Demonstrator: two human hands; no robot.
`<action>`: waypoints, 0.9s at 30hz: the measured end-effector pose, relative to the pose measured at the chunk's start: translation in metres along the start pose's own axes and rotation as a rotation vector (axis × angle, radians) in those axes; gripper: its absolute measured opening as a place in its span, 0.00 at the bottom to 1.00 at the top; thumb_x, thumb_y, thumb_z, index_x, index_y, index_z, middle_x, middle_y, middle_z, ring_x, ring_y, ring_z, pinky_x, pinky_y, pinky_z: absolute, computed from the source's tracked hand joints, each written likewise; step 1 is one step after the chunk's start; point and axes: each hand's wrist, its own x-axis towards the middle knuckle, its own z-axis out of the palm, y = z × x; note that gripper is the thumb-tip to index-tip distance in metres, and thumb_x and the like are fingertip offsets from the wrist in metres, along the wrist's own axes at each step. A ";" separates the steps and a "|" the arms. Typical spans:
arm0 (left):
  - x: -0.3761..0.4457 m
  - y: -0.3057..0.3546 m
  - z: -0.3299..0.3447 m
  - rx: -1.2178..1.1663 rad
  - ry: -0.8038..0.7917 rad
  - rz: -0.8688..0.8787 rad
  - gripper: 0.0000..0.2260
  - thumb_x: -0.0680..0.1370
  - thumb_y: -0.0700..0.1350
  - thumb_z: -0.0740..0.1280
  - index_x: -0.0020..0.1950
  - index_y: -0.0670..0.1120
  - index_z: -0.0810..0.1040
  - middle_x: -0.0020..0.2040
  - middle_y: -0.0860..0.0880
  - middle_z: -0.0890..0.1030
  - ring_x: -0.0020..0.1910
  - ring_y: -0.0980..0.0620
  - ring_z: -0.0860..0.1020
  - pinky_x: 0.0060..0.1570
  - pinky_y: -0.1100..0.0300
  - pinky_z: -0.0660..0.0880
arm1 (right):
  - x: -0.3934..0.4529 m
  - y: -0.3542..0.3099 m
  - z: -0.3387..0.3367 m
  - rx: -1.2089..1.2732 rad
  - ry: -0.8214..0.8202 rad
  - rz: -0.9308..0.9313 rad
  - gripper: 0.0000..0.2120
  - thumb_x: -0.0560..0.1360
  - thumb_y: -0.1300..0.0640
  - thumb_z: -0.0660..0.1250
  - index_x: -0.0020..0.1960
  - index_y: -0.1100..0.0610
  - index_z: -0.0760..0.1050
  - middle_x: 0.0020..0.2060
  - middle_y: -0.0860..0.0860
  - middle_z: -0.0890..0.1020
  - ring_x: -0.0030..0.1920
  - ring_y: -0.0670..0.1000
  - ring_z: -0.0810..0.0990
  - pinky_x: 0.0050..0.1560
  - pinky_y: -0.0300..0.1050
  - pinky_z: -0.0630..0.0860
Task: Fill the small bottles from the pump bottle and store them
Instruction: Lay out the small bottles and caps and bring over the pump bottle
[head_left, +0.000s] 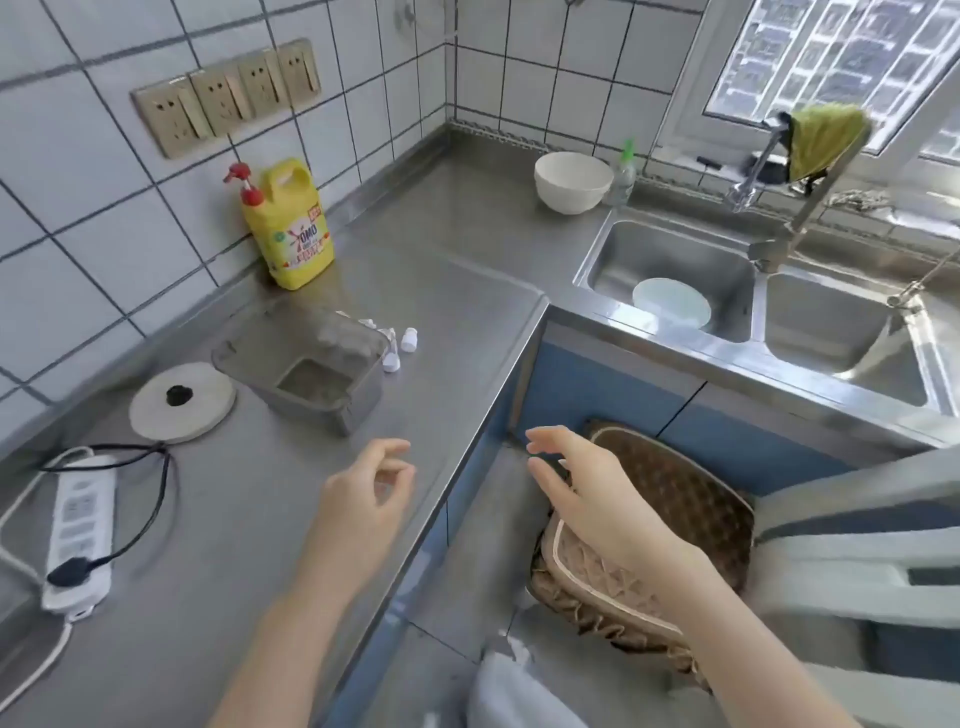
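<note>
Both hands empty, left hand (363, 499) over counter edge (467, 462), right hand (587, 493) beyond it

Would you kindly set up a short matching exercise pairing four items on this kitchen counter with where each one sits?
Things:
1. yellow pump bottle
2. small white bottles
3. white bowl
4. white power strip

Places:
A. beside the clear container, on its right
B. near the left edge of the counter, with a black plug in it
C. against the tiled wall, below the sockets
D. at the back of the counter, left of the sink

Pairs: 1-C, 2-A, 3-D, 4-B
</note>
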 end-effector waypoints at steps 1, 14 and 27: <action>0.009 -0.003 0.004 -0.014 0.005 -0.005 0.08 0.79 0.42 0.67 0.56 0.53 0.77 0.44 0.57 0.83 0.48 0.58 0.80 0.54 0.56 0.75 | 0.010 0.003 0.000 0.018 -0.005 0.011 0.17 0.81 0.51 0.59 0.68 0.52 0.70 0.61 0.43 0.77 0.63 0.42 0.73 0.66 0.39 0.70; 0.193 0.001 0.056 -0.036 0.190 -0.184 0.08 0.78 0.44 0.68 0.55 0.56 0.78 0.45 0.58 0.83 0.47 0.57 0.81 0.53 0.58 0.76 | 0.267 0.041 -0.012 0.056 -0.279 -0.174 0.18 0.81 0.49 0.57 0.70 0.51 0.68 0.59 0.41 0.77 0.60 0.42 0.74 0.59 0.34 0.68; 0.345 0.032 0.070 -0.152 0.439 -0.529 0.08 0.79 0.47 0.66 0.56 0.58 0.77 0.44 0.63 0.82 0.45 0.63 0.81 0.46 0.62 0.77 | 0.512 0.008 -0.029 -0.095 -0.587 -0.504 0.16 0.81 0.51 0.58 0.67 0.55 0.71 0.60 0.44 0.78 0.62 0.48 0.75 0.56 0.36 0.68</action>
